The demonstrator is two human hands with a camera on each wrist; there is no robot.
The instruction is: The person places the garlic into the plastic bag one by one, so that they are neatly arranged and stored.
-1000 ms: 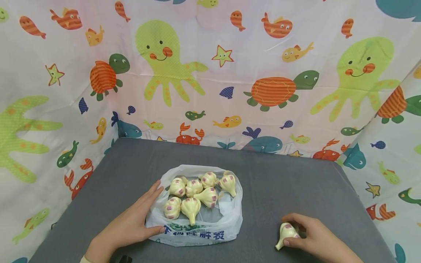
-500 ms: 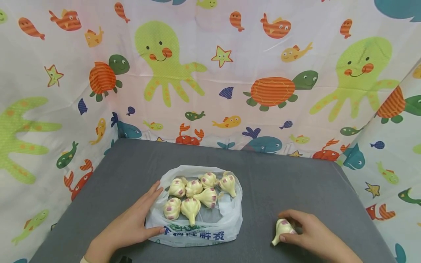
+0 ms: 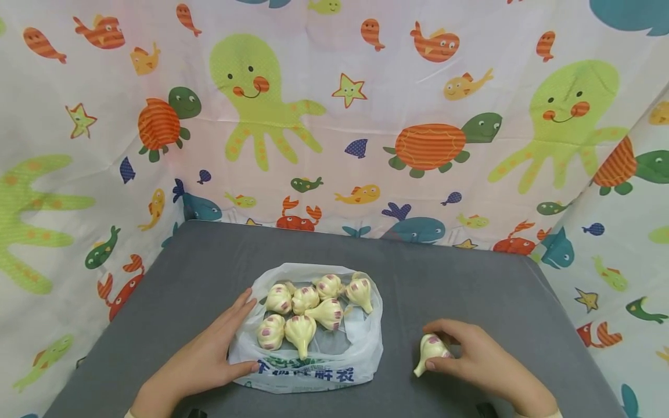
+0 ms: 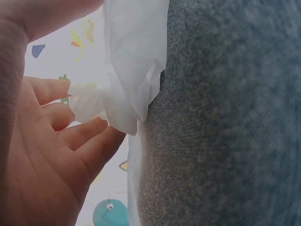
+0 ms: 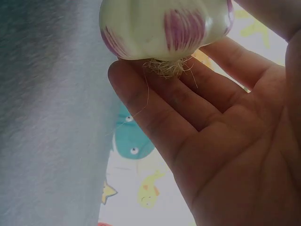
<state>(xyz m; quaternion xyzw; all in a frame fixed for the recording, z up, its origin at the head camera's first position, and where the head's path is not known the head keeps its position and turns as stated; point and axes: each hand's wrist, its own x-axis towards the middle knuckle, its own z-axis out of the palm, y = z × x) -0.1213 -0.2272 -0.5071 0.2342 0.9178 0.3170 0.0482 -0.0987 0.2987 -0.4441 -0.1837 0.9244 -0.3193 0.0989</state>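
Note:
A white plastic bag [image 3: 360, 363] with blue and green print stands on the grey table, its mouth spread wide. Several pale garlic bulbs [image 3: 301, 334] with purple patches lie inside it. My left hand [image 3: 206, 354] rests along the bag's left side, fingers extended and thumb at the front corner; in the left wrist view the fingertips touch the crumpled plastic [image 4: 131, 70]. To the right of the bag, my right hand [image 3: 467, 354] holds one garlic bulb [image 3: 431, 350] between thumb and fingers. The right wrist view shows that bulb [image 5: 164, 28] up close, dry rootlets towards the palm.
The grey tabletop [image 3: 460, 284] runs back to a white curtain [image 3: 324, 162] printed with sea animals, which also encloses the left and right sides. A small black object [image 3: 486, 410] shows beneath the right wrist.
My right hand has moved left and slightly away from me, carrying the garlic bulb closer to the bag. The left hand keeps its place at the bag. The head view has shifted slightly.

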